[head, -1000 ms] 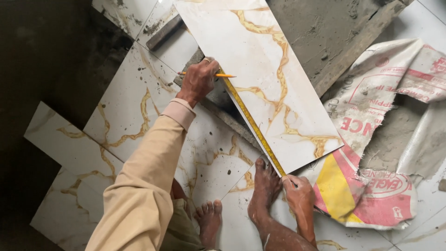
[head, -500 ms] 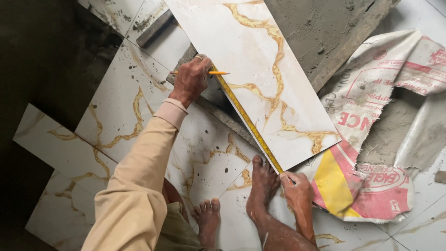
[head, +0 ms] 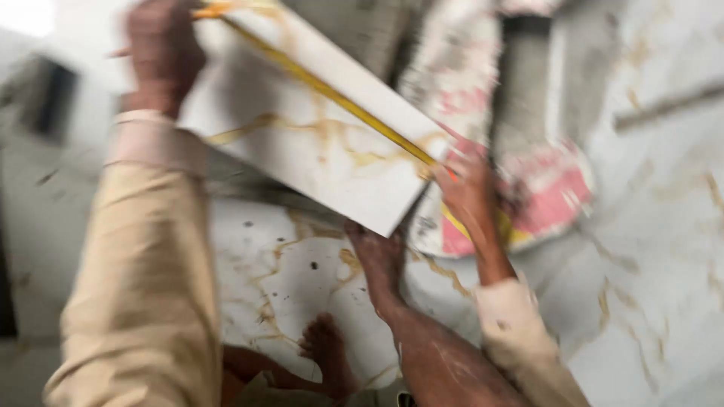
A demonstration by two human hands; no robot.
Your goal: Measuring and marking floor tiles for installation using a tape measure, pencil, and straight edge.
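The picture is blurred by motion. A white tile with gold veins (head: 317,143) lies tilted across the floor. A yellow tape measure (head: 339,98) is stretched along the tile's far edge. My left hand (head: 162,53) is at the top left, closed on a yellow pencil (head: 211,10) at the tape's upper end. My right hand (head: 471,188) grips the tape's lower end at the tile's right corner. My bare foot (head: 381,260) is planted just below the tile's near corner, and my other foot (head: 328,354) is lower down.
More white, gold-veined tiles (head: 286,271) cover the floor under my feet. A crumpled white and pink sack (head: 547,188) lies right of the tile. Grey cement floor (head: 354,22) shows at the top, and pale tiled floor (head: 656,249) spreads to the right.
The view has swung and gone blurry, so the tile now sits nearer and at a flatter angle. Both hands keep their places at the two ends of the tape.
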